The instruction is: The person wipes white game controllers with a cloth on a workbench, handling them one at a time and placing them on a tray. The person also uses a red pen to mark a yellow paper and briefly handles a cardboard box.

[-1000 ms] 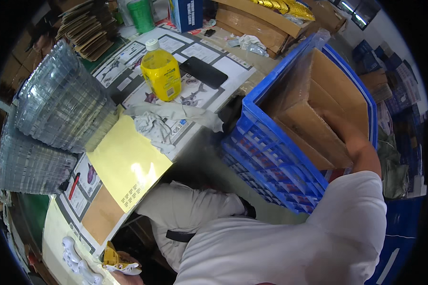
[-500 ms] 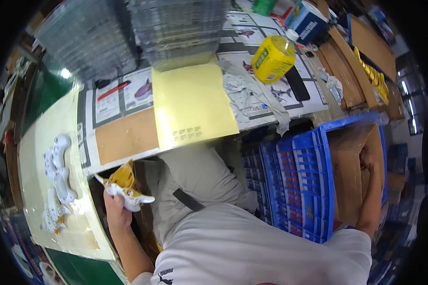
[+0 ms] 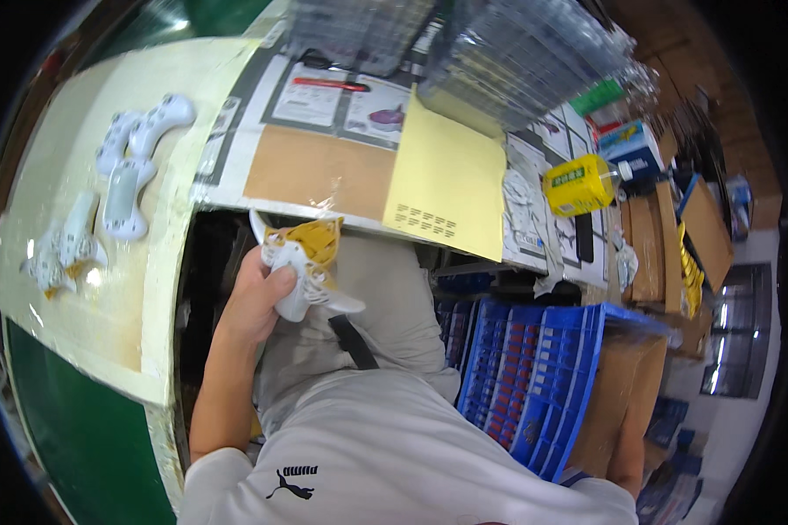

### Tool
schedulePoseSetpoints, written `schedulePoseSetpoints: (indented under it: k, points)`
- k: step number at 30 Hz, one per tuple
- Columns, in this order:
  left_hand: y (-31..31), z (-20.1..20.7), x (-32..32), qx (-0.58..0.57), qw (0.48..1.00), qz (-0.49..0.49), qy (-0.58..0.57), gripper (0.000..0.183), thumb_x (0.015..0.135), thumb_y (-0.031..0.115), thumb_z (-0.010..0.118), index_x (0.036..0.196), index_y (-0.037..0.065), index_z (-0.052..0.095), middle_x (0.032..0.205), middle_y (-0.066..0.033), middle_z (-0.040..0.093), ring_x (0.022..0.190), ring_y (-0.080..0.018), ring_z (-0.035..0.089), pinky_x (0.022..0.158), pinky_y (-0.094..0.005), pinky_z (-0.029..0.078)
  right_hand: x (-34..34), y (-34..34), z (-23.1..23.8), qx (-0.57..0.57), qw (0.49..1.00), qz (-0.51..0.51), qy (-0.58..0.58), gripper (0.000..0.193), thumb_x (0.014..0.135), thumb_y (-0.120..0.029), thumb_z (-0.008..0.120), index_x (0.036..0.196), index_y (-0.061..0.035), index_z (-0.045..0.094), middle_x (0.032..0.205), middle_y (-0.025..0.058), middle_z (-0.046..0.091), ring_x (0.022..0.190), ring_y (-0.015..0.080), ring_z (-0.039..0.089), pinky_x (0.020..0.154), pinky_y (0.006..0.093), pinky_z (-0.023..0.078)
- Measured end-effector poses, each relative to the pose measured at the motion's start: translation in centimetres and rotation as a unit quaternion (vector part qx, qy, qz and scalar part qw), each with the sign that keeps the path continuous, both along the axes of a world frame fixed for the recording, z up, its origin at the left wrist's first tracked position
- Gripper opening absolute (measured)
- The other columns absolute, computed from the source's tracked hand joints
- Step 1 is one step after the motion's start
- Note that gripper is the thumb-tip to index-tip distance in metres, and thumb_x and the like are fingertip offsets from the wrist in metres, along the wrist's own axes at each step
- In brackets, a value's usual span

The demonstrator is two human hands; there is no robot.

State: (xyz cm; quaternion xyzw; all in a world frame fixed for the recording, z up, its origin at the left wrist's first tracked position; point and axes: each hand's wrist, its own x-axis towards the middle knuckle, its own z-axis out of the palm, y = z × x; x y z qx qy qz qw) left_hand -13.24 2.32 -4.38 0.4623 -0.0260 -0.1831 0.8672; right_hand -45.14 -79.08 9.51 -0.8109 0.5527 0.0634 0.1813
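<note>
My left hand [image 3: 267,289] is closed round a white and golden-yellow plastic toy part [image 3: 302,262] with pointed fins, its thumb pressed on the white side. It holds the part above my lap, just off the front edge of the table. On the right, my right forearm [image 3: 626,459] reaches down at the cardboard box [image 3: 622,385] in the blue crate [image 3: 534,385]. The right hand itself is hidden there, so its fingers do not show.
White controllers [image 3: 124,199] and another white and yellow part [image 3: 66,249] lie on the side table at left. A yellow sheet [image 3: 446,184], a red pen-like tool [image 3: 331,84], stacked clear trays [image 3: 525,61], a yellow bottle [image 3: 578,185] and a dark phone [image 3: 584,238] are on the main table.
The view has swung toward the right, so the tables appear turned. My left hand still holds the toy part. My right hand, seen in the box before, is now hidden.
</note>
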Motion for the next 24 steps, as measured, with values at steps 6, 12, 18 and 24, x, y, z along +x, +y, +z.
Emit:
schedulePoseSetpoints:
  k: [6,12,18,24]
  points:
    - [0.0,-0.8,-0.1,-0.04,0.999,0.027,0.014,0.07,0.089,0.042,0.079,0.136,-0.004,0.054,0.113,-0.0132,0.073,0.096,-0.0193,0.074,0.079,-0.033,0.061,-0.2,-2.0,0.6,-0.032,0.999,0.01,-0.033,0.039,0.102,-0.022,0.062,0.134,0.0,0.068,0.119,0.0142,0.074,0.097,0.0242,0.071,0.082,0.0366,0.058]
    - [0.0,0.5,1.6,0.016,1.0,-0.002,0.002,0.051,0.091,0.022,0.079,0.132,-0.003,0.062,0.121,-0.0094,0.072,0.106,-0.015,0.068,0.094,-0.0322,0.054,4.1,4.0,6.0,-0.27,0.887,0.088,-0.364,0.041,0.104,-0.032,0.065,0.125,0.0022,0.073,0.122,0.0121,0.073,0.109,0.0202,0.066,0.1,0.0337,0.051]
    - [-1.1,2.8,3.9,0.104,0.99,-0.041,-0.085,0.065,0.085,0.023,0.087,0.136,-0.004,0.058,0.118,-0.0081,0.071,0.104,-0.0138,0.067,0.094,-0.0312,0.054,16.1,22.4,13.1,-0.091,0.788,0.22,-0.568,0.066,0.103,-0.051,0.05,0.134,0.0061,0.055,0.11,0.0209,0.071,0.099,0.0314,0.073,0.087,0.0455,0.062]
    - [-0.6,5.4,3.6,0.179,0.97,-0.053,-0.157,0.068,0.083,0.028,0.089,0.136,-0.003,0.059,0.115,-0.0069,0.071,0.105,-0.0124,0.065,0.095,-0.0304,0.052,30.2,45.1,-0.8,0.444,0.726,0.358,-0.385,0.071,0.075,-0.032,0.085,0.133,0.0013,0.06,0.091,0.0103,0.07,0.066,0.0188,0.069,0.06,0.0314,0.059]
